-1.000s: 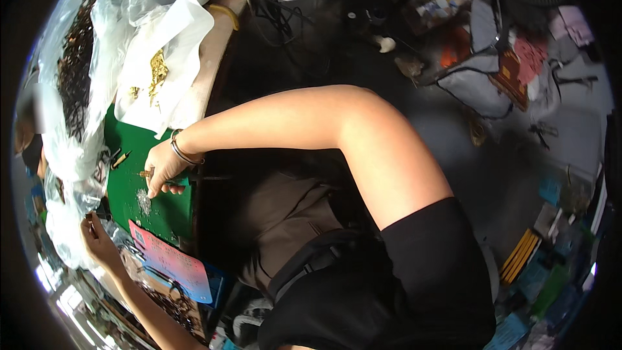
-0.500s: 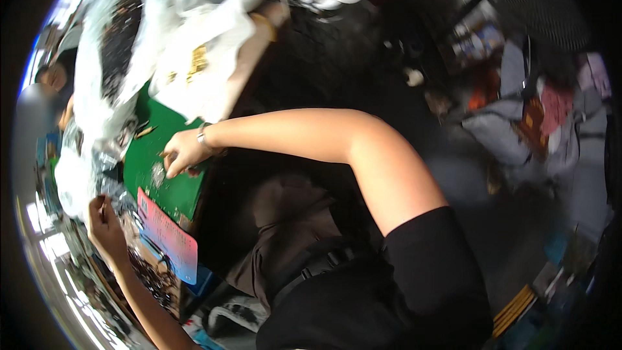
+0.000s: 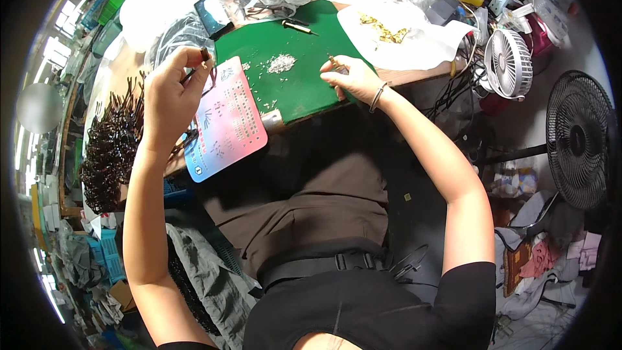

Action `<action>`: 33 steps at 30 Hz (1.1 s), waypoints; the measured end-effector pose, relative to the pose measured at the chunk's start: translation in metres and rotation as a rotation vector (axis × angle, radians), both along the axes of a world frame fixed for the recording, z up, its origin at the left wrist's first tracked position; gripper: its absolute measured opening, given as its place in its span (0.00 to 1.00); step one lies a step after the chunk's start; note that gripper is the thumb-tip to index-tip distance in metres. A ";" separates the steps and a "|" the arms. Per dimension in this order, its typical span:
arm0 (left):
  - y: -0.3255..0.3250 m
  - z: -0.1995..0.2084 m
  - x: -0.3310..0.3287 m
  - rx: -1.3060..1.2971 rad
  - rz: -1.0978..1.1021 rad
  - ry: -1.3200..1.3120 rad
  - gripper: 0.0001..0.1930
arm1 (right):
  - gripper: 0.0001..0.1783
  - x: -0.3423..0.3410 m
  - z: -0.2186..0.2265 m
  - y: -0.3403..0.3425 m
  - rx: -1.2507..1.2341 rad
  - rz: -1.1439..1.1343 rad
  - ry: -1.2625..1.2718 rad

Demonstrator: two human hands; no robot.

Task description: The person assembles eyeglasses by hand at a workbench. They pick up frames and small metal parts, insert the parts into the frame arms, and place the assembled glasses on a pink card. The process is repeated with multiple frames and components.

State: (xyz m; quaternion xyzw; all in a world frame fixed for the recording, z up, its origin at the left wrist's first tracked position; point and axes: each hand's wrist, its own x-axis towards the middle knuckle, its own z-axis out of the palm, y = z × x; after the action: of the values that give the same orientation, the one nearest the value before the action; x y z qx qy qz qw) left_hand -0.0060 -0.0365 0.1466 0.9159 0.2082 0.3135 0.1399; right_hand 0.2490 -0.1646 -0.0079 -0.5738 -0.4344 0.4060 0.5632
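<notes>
The small dark piece (image 3: 205, 54) is pinched at the tips of the left hand (image 3: 170, 87), which is raised above the table edge. It looks very light and stiff, probably a little slippery, so I judge it is best taken by its sides with thumb and forefinger, as it is now. The left hand is nearly closed around it; the other fingers are curled in.

Just right of this hand lies a pink card (image 3: 227, 120) with rows of small marks, partly on the green mat (image 3: 298, 84). Below and to the left of the hand there is a heap of dark thin pieces (image 3: 113, 146).

The right hand (image 3: 353, 78) rests on the far right part of the mat, fingers closed on a thin brass-coloured tool (image 3: 334, 61) that sticks out toward the mat. Left of this hand is a small pile of pale tiny grains (image 3: 280, 63), light and easy to scatter. Beyond the hand lies white paper (image 3: 414, 42) with golden bits (image 3: 382, 29).
</notes>
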 end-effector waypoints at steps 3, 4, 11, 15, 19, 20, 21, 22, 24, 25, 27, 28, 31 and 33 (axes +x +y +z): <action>0.005 0.000 -0.013 -0.100 -0.027 -0.093 0.03 | 0.14 -0.003 -0.003 0.002 -0.007 -0.060 -0.077; 0.006 0.001 -0.019 -0.116 -0.040 -0.136 0.03 | 0.15 -0.004 -0.004 0.003 -0.014 -0.074 -0.089; -0.013 0.003 -0.062 -0.180 0.021 -0.193 0.05 | 0.14 -0.004 -0.003 0.007 -0.113 -0.118 -0.175; -0.010 0.008 -0.055 -0.220 0.060 -0.162 0.04 | 0.13 0.000 -0.003 0.009 -0.122 -0.084 -0.115; -0.012 0.001 -0.023 -0.336 0.050 -0.072 0.03 | 0.13 -0.002 0.003 0.007 -0.138 -0.048 -0.074; -0.011 -0.006 -0.014 -0.320 0.017 -0.082 0.04 | 0.13 -0.003 0.004 0.007 -0.134 -0.035 -0.077; -0.011 -0.008 -0.009 -0.318 0.037 -0.017 0.04 | 0.13 -0.004 0.004 0.009 -0.122 -0.013 -0.075; -0.012 -0.010 0.001 -0.299 0.050 0.029 0.04 | 0.14 -0.002 0.004 0.008 -0.097 0.015 -0.070; -0.013 -0.013 0.019 -0.307 0.083 0.122 0.04 | 0.14 0.002 0.008 0.003 -0.071 0.056 -0.078; -0.014 -0.014 0.027 -0.356 0.100 0.162 0.04 | 0.14 0.003 0.003 0.000 -0.064 0.077 -0.062; -0.013 -0.017 0.044 -0.338 0.109 0.187 0.03 | 0.13 0.002 -0.007 0.002 0.045 0.043 -0.110; -0.015 -0.020 0.056 -0.312 0.108 0.161 0.03 | 0.13 0.002 -0.007 0.000 0.070 0.033 -0.105; -0.018 -0.020 0.081 -0.281 0.111 0.197 0.04 | 0.13 0.000 -0.010 0.000 0.117 0.017 -0.172; -0.023 -0.015 0.096 -0.293 0.109 0.222 0.04 | 0.13 0.003 -0.004 -0.001 0.023 0.078 -0.143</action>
State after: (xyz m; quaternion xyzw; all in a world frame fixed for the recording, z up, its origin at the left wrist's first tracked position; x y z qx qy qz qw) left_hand 0.0899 -0.0595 0.1319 0.9020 0.3149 0.1840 0.2310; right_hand 0.2520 -0.1660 -0.0120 -0.5775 -0.5002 0.3803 0.5212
